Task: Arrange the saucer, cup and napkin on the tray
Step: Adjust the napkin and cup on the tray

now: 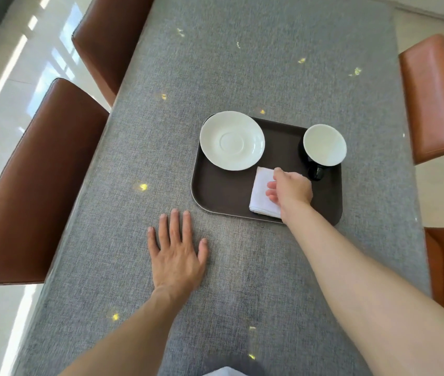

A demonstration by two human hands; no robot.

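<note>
Left hand [178, 256] lies flat, palm down, fingers spread and released on the grey tablecloth [242, 63], just short of the tray's near left corner. Right hand [291, 189] reaches over the tray [215, 191], fingers loosely curled atop the folded white napkin [261, 191]; whether they grip it cannot be told. Napkin sits by the tray's near edge. Saucer [232, 140] overhangs the far left corner. Cup [324, 145] stands at the far right. Bare tray floor remains at near left
</note>
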